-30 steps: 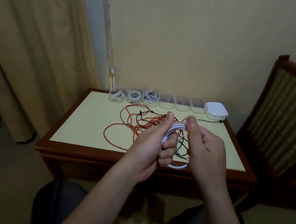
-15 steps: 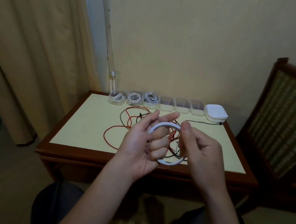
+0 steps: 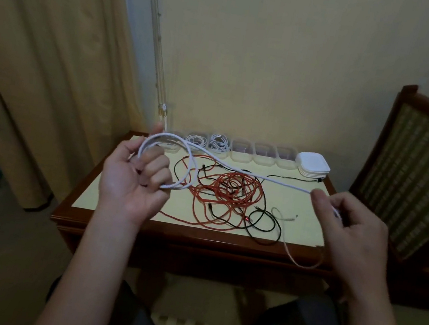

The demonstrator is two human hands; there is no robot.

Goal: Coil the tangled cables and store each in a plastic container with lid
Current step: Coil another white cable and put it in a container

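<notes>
White cable [image 3: 237, 168]: above the table [image 3: 196, 234]; one loop at 10 o'clock, a taut run to 3 o'clock, tail sagging past the 6 o'clock edge.
Left hand [image 3: 132, 180]: fingers curled through the loop, gripping it.
Right hand [image 3: 352, 226]: thumb and forefinger pinch the run.
Red and black cables [image 3: 231, 193]: tangled at table centre.
Containers [image 3: 242, 154]: row at 12 o'clock.
Lids [image 3: 313, 164]: stacked at 1 o'clock.

Table [image 3: 306, 230] holds tangled cables [image 3: 231, 190], containers [image 3: 263, 154] and stacked lids [image 3: 313, 164].

wooden table [image 3: 195, 237] | wooden chair right of it [image 3: 428, 173] | beige curtain at left [image 3: 42, 51]
</notes>
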